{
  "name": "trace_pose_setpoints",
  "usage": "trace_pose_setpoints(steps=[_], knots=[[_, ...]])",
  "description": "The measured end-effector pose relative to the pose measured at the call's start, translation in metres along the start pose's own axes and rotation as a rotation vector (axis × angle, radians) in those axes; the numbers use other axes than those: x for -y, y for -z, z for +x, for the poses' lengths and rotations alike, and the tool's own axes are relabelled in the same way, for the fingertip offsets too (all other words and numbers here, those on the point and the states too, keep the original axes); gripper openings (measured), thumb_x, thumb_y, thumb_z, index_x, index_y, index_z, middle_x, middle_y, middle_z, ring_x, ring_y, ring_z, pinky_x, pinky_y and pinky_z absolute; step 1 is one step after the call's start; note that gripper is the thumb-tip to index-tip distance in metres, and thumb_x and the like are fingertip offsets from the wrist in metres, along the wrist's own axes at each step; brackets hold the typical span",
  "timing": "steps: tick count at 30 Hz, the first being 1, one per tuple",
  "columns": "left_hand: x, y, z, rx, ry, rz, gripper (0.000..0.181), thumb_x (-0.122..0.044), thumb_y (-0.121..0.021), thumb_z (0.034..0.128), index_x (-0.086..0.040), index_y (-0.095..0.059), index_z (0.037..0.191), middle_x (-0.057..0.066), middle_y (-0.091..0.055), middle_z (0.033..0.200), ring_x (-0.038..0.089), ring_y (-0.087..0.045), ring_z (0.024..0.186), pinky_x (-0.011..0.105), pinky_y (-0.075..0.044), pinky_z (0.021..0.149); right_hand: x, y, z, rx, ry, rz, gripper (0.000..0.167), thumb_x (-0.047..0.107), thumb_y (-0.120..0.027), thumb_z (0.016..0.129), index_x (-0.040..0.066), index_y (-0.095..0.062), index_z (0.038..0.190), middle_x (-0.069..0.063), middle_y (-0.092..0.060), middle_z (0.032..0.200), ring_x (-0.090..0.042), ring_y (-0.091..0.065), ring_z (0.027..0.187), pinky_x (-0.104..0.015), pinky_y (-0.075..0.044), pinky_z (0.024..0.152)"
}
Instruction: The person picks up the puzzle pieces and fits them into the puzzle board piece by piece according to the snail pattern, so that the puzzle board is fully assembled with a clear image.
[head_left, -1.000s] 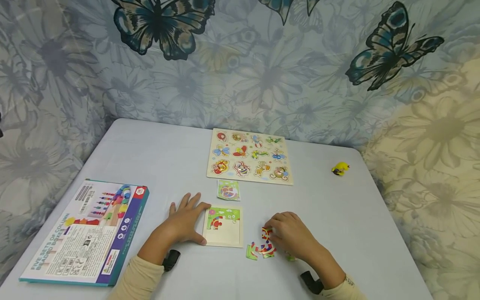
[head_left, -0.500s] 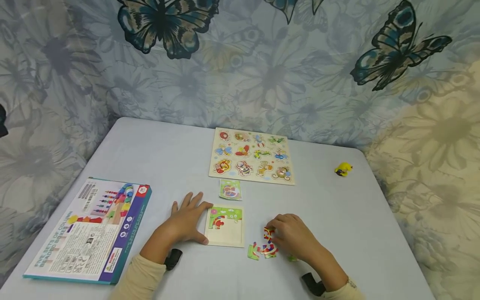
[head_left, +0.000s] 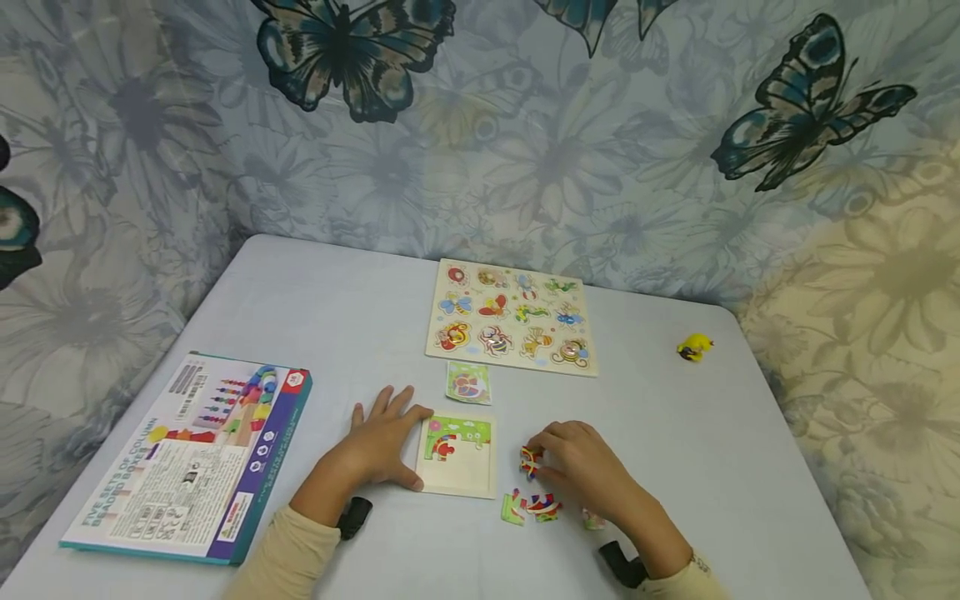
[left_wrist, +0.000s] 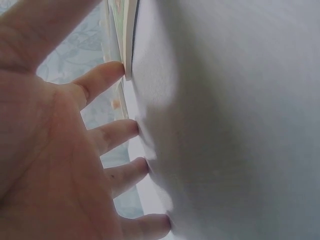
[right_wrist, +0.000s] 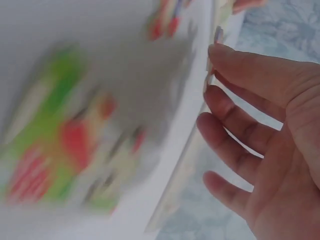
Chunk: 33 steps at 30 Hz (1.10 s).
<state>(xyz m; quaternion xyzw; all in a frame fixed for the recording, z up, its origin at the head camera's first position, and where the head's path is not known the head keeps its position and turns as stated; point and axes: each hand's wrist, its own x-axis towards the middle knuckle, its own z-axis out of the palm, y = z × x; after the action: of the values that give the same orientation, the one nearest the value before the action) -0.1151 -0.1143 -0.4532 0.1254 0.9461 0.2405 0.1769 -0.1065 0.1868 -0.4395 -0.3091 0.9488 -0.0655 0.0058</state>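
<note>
A box (head_left: 187, 458) lies on the left of the table (head_left: 750, 467), an insect board (head_left: 512, 318) at the far side. Right of the board sits a yellow toy (head_left: 695, 347). Butterflies (head_left: 813, 108) decorate the wall (head_left: 555, 175).

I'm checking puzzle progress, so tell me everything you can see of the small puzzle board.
The board is square, pale and wood-like, with a plain border, lying flat on the table. Green and red pieces cover its top and upper left; the rest is bare. The left hand touches its left side near both corners.
</note>
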Motion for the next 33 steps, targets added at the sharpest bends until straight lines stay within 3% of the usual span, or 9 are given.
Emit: trace_pose_setpoints(steps=[8, 13, 19, 33], knots=[[-0.001, 0.000, 0.000, 0.002, 0.010, 0.010, 0.092, -0.034, -0.094, 0.0564, -0.021, -0.051, 0.137, 0.014, -0.023, 0.159, 0.041, -0.009, 0.147, 0.074, -0.009, 0.108, 0.038, -0.001, 0.040, 0.015, 0.157, 0.010, 0.026, 0.023, -0.079, 0.081, 0.018, -0.072, 0.106, 0.005, -0.067, 0.098, -0.013, -0.059, 0.090, -0.039, -0.047, 0.094], [-0.001, 0.001, 0.000, 0.006, 0.012, 0.023, 0.093, -0.036, -0.093, 0.0572, -0.022, -0.050, 0.138, 0.014, -0.023, 0.160, 0.040, -0.009, 0.148, 0.073, -0.009, 0.109, 0.050, -0.008, 0.056, 0.011, 0.213, -0.005, 0.026, 0.022, -0.079, 0.081, 0.017, -0.073, 0.105, 0.004, -0.068, 0.098, -0.015, -0.060, 0.091, -0.039, -0.047, 0.094], [0.000, 0.001, 0.000, 0.000, 0.008, 0.042, 0.094, -0.037, -0.093, 0.0568, -0.021, -0.050, 0.138, 0.014, -0.023, 0.159, 0.041, -0.009, 0.147, 0.074, -0.010, 0.108, 0.056, -0.014, 0.062, 0.040, 0.211, -0.042, 0.026, 0.024, -0.079, 0.081, 0.017, -0.073, 0.105, 0.004, -0.068, 0.098, -0.016, -0.061, 0.094, -0.038, -0.046, 0.095], [-0.002, 0.002, -0.001, 0.006, 0.001, 0.030, 0.093, -0.038, -0.093, 0.0562, -0.021, -0.051, 0.138, 0.015, -0.024, 0.159, 0.042, -0.011, 0.147, 0.075, -0.011, 0.107, 0.061, -0.017, 0.062, 0.017, 0.177, -0.112, 0.028, 0.027, -0.079, 0.081, 0.020, -0.073, 0.107, 0.005, -0.067, 0.097, -0.016, -0.060, 0.095, -0.037, -0.044, 0.097]])
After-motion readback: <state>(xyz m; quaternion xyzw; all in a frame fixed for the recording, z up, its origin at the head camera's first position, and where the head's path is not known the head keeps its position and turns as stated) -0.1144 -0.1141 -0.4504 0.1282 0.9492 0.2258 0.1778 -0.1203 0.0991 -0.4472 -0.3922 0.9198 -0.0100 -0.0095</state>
